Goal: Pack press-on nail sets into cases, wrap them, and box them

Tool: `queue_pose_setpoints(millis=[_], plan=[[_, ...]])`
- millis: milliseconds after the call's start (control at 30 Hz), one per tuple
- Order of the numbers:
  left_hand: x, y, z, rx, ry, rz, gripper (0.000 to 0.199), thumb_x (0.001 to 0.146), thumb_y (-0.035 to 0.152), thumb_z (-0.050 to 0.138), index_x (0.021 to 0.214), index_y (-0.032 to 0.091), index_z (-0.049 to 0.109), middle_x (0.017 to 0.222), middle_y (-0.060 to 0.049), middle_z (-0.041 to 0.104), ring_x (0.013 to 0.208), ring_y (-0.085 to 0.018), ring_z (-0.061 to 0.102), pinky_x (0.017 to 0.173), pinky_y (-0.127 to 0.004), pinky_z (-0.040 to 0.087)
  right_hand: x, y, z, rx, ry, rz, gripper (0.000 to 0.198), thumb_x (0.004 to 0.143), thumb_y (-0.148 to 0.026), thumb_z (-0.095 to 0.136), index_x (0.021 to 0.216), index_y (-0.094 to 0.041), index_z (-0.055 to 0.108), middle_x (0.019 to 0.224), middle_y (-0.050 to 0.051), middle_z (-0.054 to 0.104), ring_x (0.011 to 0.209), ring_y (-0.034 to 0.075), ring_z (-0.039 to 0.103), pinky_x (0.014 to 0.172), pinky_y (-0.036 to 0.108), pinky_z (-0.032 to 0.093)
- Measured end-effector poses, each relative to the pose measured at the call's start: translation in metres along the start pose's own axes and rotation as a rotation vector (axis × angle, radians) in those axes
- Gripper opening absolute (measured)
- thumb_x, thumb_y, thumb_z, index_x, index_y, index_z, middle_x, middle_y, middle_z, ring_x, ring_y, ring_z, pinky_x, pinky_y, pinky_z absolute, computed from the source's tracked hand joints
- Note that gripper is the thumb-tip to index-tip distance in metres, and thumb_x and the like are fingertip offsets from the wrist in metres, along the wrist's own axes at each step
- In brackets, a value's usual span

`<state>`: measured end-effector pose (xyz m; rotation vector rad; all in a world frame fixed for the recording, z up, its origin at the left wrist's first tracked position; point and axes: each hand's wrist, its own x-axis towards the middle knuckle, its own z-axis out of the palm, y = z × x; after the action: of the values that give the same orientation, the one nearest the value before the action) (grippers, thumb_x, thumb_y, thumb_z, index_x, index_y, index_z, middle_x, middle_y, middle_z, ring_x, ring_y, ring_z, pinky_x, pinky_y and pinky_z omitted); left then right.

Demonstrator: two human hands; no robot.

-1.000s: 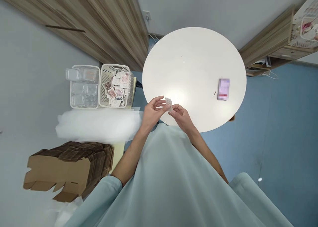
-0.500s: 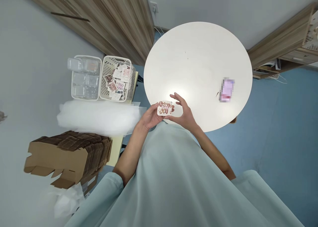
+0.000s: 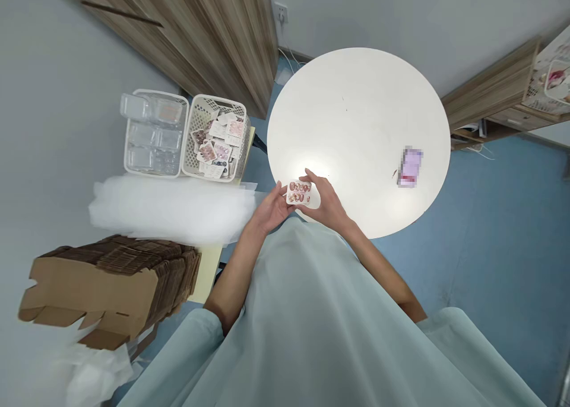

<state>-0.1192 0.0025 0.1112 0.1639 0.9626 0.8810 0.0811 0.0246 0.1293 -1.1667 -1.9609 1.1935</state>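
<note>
A small white card of press-on nails (image 3: 298, 192), with two rows of glossy pinkish-brown nails, is held just above the near edge of the round white table (image 3: 360, 98). My right hand (image 3: 328, 202) grips it, thumb at the lower edge and fingers at the upper edge. On the card's left side is my left hand (image 3: 271, 210), its thumb raised off the card and its fingers apart. Some left fingertips reach the card's edge or pass under it; whether they bear it I cannot tell.
Left of the table stand a white basket (image 3: 190, 151) of nail cards and another basket (image 3: 126, 135) of clear plastic boxes. Nearer lie a stack of white translucent sheets (image 3: 173, 210) and folded brown cardboard boxes (image 3: 98, 288). A pixelated purple object (image 3: 410, 167) rests on the table's right.
My right hand has closed its thumb and fingers onto the card. My left thumb has come off the card's face, and the left hand sits slightly further from it.
</note>
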Motion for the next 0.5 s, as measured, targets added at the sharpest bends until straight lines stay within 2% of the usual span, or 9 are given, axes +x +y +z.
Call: queue_pose_setpoints(millis=[133, 300, 400, 500], plan=[[-0.011, 0.022, -0.03, -0.1, 0.133, 0.0, 0.056, 0.097, 0.063, 0.066, 0.132, 0.019, 0.067, 0.148, -0.014, 0.067, 0.141, -0.027, 0.061, 0.114, -0.035, 0.053, 0.014, 0.043, 0.037, -0.176, -0.005, -0.011, 0.092, 0.093, -0.029, 0.074, 0.171, -0.03, 0.024, 0.147, 0.01, 0.063, 0.132, 0.033, 0.058, 0.114, 0.056, 0.048], [-0.033, 0.049, -0.072, -0.07, 0.215, 0.04, 0.052, 0.096, 0.057, 0.069, 0.135, 0.023, 0.065, 0.155, -0.013, 0.062, 0.147, -0.027, 0.055, 0.12, -0.039, 0.049, 0.022, 0.095, 0.082, -0.324, -0.033, 0.152, 0.087, 0.089, -0.023, 0.075, 0.166, -0.024, 0.035, 0.144, 0.013, 0.066, 0.132, 0.035, 0.058, 0.113, 0.055, 0.049], [-0.04, 0.059, -0.095, -0.058, 0.243, 0.026, 0.047, 0.097, 0.053, 0.069, 0.132, 0.022, 0.067, 0.154, -0.013, 0.062, 0.146, -0.028, 0.056, 0.12, -0.039, 0.049, 0.023, 0.11, 0.097, -0.387, -0.048, 0.212, 0.086, 0.087, -0.019, 0.074, 0.165, -0.022, 0.037, 0.143, 0.014, 0.066, 0.134, 0.036, 0.057, 0.112, 0.055, 0.05], [-0.044, 0.068, -0.114, -0.041, 0.256, 0.017, 0.042, 0.098, 0.052, 0.067, 0.128, 0.021, 0.069, 0.154, -0.013, 0.062, 0.145, -0.028, 0.057, 0.119, -0.04, 0.05, 0.023, 0.108, 0.103, -0.427, -0.042, 0.251, 0.084, 0.086, -0.019, 0.073, 0.163, -0.021, 0.039, 0.143, 0.014, 0.066, 0.133, 0.035, 0.058, 0.112, 0.055, 0.05]])
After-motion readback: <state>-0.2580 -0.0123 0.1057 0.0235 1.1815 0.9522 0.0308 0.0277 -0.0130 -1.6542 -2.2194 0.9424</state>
